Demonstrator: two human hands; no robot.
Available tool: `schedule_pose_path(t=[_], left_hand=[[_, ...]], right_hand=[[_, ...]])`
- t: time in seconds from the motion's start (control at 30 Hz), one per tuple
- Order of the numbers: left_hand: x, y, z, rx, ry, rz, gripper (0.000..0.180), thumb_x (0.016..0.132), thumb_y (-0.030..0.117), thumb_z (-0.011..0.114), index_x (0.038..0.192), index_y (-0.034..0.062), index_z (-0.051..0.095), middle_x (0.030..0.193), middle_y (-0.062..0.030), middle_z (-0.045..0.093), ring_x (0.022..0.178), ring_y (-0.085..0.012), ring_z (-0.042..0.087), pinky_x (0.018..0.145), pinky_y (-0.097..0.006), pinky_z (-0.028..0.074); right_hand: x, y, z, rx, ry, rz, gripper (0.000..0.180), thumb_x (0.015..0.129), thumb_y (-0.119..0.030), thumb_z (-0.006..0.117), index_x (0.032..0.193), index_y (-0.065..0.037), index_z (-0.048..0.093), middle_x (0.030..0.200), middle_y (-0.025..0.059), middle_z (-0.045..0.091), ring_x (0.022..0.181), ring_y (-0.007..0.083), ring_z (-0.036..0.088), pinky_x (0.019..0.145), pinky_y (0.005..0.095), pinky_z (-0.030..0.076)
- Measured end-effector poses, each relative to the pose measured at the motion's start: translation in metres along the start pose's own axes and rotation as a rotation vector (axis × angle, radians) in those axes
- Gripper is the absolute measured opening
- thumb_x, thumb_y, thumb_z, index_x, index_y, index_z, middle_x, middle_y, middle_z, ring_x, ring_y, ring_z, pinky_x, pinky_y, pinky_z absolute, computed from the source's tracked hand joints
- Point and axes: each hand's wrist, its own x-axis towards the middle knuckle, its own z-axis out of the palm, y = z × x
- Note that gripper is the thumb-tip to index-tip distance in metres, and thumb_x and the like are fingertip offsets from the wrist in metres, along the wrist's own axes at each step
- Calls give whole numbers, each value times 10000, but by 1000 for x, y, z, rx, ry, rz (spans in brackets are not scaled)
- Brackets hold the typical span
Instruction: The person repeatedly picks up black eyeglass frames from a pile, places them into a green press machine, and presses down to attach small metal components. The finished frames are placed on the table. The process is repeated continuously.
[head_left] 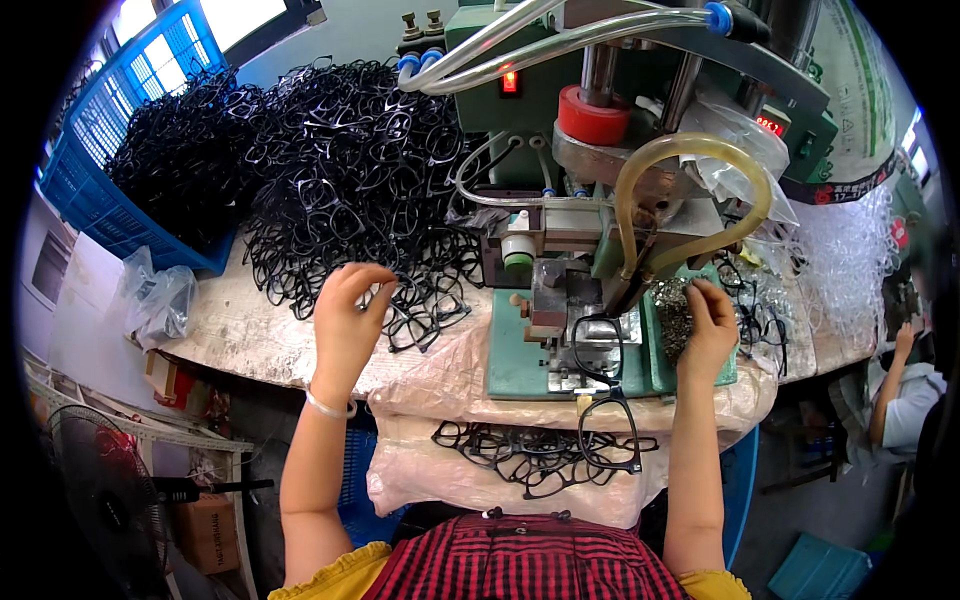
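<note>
A black eyeglass frame (pixel 602 400) sits in the machine's metal fixture (pixel 585 335), its lower part hanging over the front edge. My right hand (pixel 708 325) is at a heap of small metal parts (pixel 672 310) right of the fixture. Its fingers are pinched together, and what lies between them is hidden. My left hand (pixel 352 312) is raised near the front of a large pile of black eyeglass frames (pixel 350 160). Thumb and fingertips meet there in a pinch; anything in them is too small to make out. Neither hand touches the frame in the fixture.
A green press machine (pixel 515 385) with clear hoses stands ahead, its yellowish tube (pixel 695 145) looping above my right hand. More black frames (pixel 540 455) lie on the padded ledge before me. A blue crate (pixel 130 190) tilts at far left; a person (pixel 905 400) sits at far right.
</note>
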Motion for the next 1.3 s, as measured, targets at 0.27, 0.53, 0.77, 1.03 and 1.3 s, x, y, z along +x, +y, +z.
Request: schedule_pose_path(t=[0.27,0.53,0.77,1.03,1.3], left_hand=[[0,-79,72,565,27,260,264,696,10,683,868,169,803,1455,-95,511,1120,-338,527,1111,-450,340],[33,-25,43,81,78,192,264,978,28,523,1209,25,648,1141,-106,709,1062,-245,656,997,-378,447],[31,1,73,-786,92,-398,280,1064,320,397,977,113,564,695,37,435,556,-55,360,482,-206,358],[-44,35,73,-964,-5,-511,137,1011,215,527,959,110,457,749,32,439,594,-75,403,539,-248,396],[33,162,16,-957,96,167,271,1036,277,263,975,36,371,840,-277,655,725,-283,640,744,-371,530]], right_hand=[[-26,-15,-49,-459,4,-145,153,853,-14,696,1002,6,723,968,63,705,879,133,636,839,258,487],[-58,-54,-82,-477,-56,-112,132,822,18,688,952,26,708,941,77,692,879,160,632,826,281,484],[-29,-89,35,-264,-381,-144,130,793,-14,692,918,17,695,914,86,704,846,163,648,796,283,491],[-56,-79,52,-46,-321,-93,351,801,8,704,1123,28,565,907,66,648,885,126,607,828,263,475],[-61,-94,67,294,-413,129,535,822,18,701,1292,39,444,968,87,686,978,119,606,925,271,447]])
